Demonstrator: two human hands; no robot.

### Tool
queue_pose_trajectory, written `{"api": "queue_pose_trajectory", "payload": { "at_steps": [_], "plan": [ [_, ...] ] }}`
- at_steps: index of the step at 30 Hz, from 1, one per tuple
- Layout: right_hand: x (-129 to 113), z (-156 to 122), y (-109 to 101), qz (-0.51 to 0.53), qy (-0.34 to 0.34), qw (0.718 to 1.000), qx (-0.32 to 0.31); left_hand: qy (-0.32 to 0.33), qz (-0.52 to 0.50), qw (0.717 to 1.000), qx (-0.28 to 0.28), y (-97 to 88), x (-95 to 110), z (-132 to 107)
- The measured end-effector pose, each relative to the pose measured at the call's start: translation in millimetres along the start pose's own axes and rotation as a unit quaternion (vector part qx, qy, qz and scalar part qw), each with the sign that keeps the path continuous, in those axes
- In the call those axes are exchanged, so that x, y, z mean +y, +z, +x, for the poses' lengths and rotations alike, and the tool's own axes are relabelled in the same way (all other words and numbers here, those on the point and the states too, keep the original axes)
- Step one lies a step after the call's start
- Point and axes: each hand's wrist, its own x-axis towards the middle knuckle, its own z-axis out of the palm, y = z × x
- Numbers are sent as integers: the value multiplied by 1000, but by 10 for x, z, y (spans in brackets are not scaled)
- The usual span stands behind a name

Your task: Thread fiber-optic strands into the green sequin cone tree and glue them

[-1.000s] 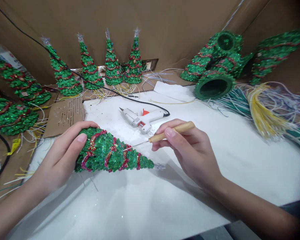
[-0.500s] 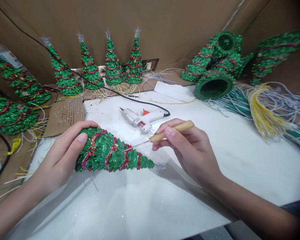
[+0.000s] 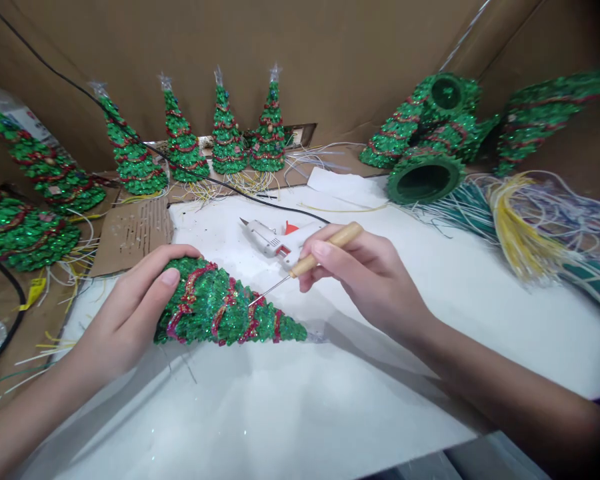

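Observation:
A glittery green Christmas tree figurine [image 3: 233, 310] with red garlands lies on its side, its clear tip pointing right. Wrapped over its wide base end is my left hand [image 3: 140, 300], fingers closed on it. My right hand [image 3: 357, 273] grips the wooden handle of an awl [image 3: 325, 252]. The awl's thin metal shaft slants down left, and its point meets the tree's surface beside a red garland. Just behind my right hand, a white hot glue gun [image 3: 273, 239] with an orange trigger lies on the white work surface [image 3: 280, 407], partly covered by the hand.
Several upright trees with star tops [image 3: 270, 127] stand along the cardboard back wall. More trees [image 3: 425, 177], some tipped with hollow bases showing, sit at the back right beside bundled wires [image 3: 515, 223]. A black cord [image 3: 220, 179] crosses behind. Corrugated cardboard [image 3: 133, 230] lies at left.
My right hand has shifted left with the awl, which now stands a little steeper, its point still at the tree. The tree and my left hand have barely moved.

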Motion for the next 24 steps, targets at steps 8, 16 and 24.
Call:
{"api": "queue_pose_trajectory", "payload": {
  "at_steps": [8,16,24],
  "plan": [
    [48,262,0,51,74,995,-54,3,5,1000,-8,-13,-18,8],
    [42,182,11,44,13,999,3,18,1,1000,-9,-15,-10,0],
    [94,199,-11,62,38,997,-14,25,13,1000,-1,-10,3,12]
  ]
}}
